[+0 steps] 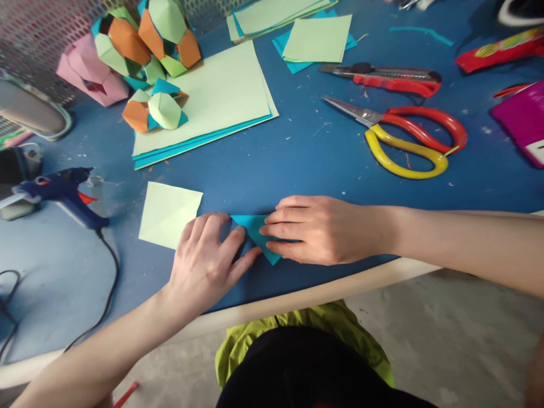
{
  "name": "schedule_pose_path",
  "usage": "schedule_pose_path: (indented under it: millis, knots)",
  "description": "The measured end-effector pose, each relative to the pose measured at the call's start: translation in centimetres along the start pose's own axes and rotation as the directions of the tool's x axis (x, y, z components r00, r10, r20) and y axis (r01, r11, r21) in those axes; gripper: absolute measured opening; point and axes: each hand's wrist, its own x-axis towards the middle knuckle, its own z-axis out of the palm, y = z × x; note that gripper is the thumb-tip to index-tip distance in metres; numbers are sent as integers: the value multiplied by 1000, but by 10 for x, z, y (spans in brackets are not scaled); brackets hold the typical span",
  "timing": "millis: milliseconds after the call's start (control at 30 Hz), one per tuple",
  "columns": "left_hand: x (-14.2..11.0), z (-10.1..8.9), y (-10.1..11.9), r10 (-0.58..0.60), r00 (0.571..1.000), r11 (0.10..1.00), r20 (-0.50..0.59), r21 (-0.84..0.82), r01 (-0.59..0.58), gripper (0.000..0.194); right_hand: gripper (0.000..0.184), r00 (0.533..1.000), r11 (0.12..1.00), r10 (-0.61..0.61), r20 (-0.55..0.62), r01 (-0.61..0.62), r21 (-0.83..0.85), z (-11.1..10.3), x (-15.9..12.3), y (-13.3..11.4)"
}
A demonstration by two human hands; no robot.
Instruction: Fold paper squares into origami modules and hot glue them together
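Observation:
A small teal paper (pixel 258 233), folded into a triangle, lies on the blue table (pixel 297 164) near its front edge. My left hand (pixel 207 259) rests flat on its left part, fingers stretched out and pressing the fold. My right hand (pixel 317 229) lies flat on its right part, fingers together and pointing left, holding the paper down. Just left of my left hand lies a creased pale green paper square (pixel 168 214), partly under my fingers.
Red-and-yellow scissors (pixel 408 139) and a red box cutter (pixel 385 78) lie at the back right. A stack of green and teal sheets (pixel 216 102), folded paper models (pixel 153 62) and a blue glue gun (pixel 63 192) with its cord sit to the left.

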Motion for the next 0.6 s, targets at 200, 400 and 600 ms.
schedule_pose_path:
  millis: [200, 400, 600]
  knots:
    - [2, -2, 0, 15, 1000, 1000, 1, -20, -15, 28, 25, 1000, 1000, -5, 17, 5, 16, -1, -1, 0]
    - [-1, -7, 1, 13, 995, 990, -95, -141, -26, 21, 30, 999, 999, 35, 11, -36, 31, -1, -1, -2]
    - [-4, -4, 13, 247, 962, 902, -115, -336, -272, 36, 47, 999, 999, 39, 8, -40, 24, -1, -1, -6]
